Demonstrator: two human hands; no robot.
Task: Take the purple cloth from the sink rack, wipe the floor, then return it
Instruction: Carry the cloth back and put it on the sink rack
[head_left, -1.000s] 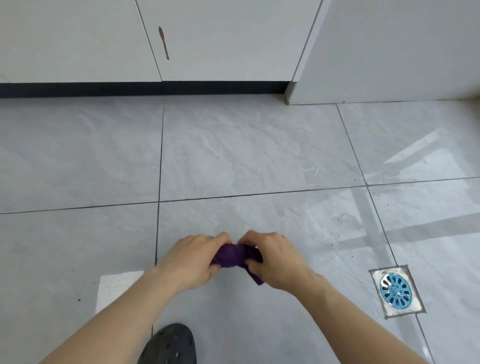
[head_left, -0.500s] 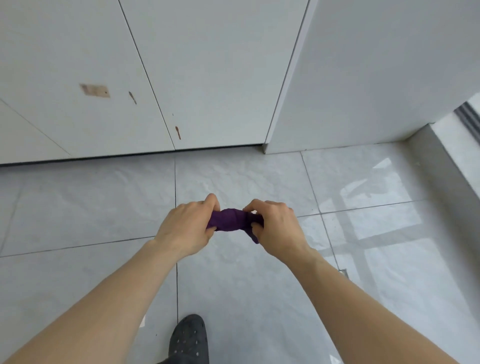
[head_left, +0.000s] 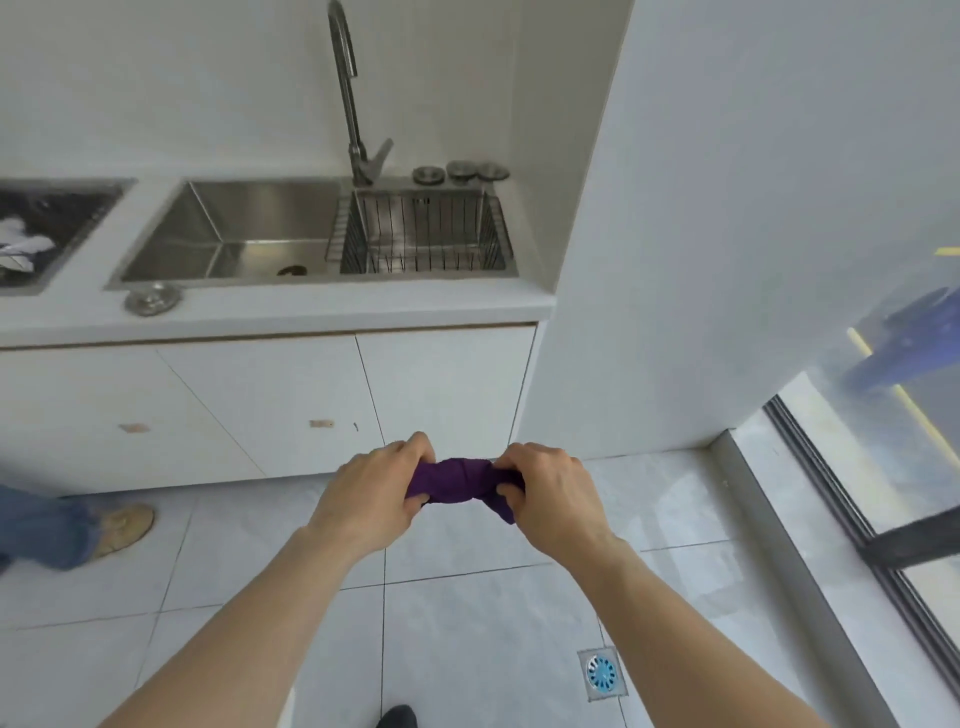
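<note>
Evidently the return step is in hand: the floor (head_left: 467, 623) lies below, the sink (head_left: 234, 234) sits at twelve o'clock, and its wire sink rack (head_left: 423, 228) stands empty at its right end. Both hands grip the bunched purple cloth (head_left: 457, 480) at chest height over the tiles, left hand (head_left: 371, 499) curled shut around its nine o'clock end, right hand (head_left: 553, 493) closed on the three o'clock end. Next, I judge, comes lifting it toward twelve o'clock into that rack. No writing is legible.
</note>
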